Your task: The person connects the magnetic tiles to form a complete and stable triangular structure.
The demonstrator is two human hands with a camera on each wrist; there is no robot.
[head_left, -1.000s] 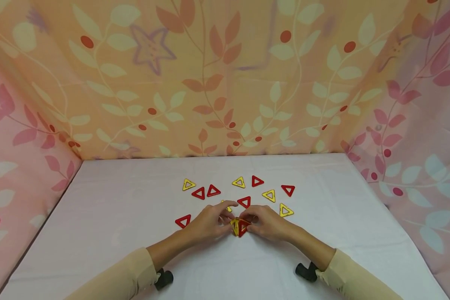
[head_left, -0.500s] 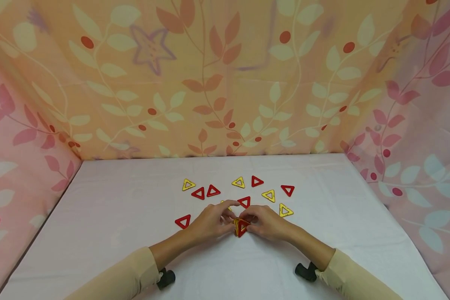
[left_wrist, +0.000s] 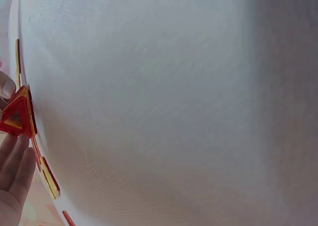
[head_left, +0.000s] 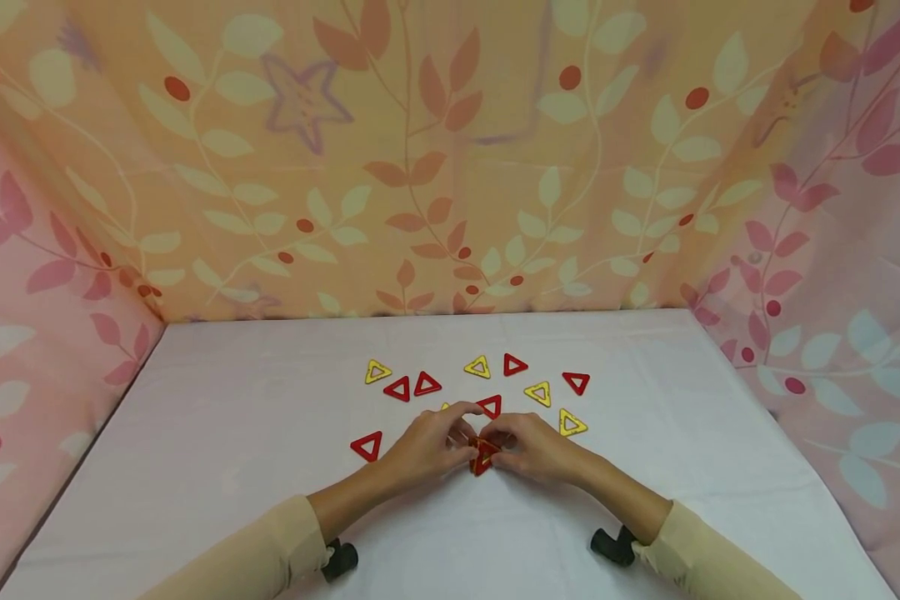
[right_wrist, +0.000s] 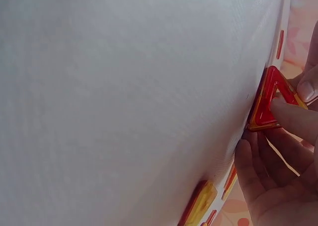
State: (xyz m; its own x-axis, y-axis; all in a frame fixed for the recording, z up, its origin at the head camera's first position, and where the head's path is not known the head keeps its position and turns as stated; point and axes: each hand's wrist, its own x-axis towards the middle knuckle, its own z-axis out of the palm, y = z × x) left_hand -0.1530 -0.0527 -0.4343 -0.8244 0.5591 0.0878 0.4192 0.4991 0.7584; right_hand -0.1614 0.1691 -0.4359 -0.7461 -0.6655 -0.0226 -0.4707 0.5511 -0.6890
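Observation:
A small upright shape made of red and yellow triangular magnetic tiles point(head_left: 483, 457) stands on the white cloth between my hands. Its red face with an open centre shows in the left wrist view. My right hand point(head_left: 537, 447) grips it from the right, the thumb point(right_wrist: 297, 119) pressing on the red face. From the left, my left hand point(head_left: 429, 444) pinches its side, with the thumb at the edge and several fingers point(left_wrist: 22, 169) stretched along it. The far side is hidden by the fingers. Just beyond the hands lies a red triangular tile point(head_left: 491, 406).
Loose red and yellow triangular tiles lie flat behind the hands, among them a yellow one point(head_left: 572, 423) near my right hand and a red one point(head_left: 367, 447) beside my left forearm. Patterned curtains point(head_left: 450, 167) enclose the back and sides of the white-covered table point(head_left: 195, 467).
My left hand has shifted slightly right, its thumb now at the tile shape. The yellow side seen on the left a second ago is now mostly out of sight. My right hand stays in place.

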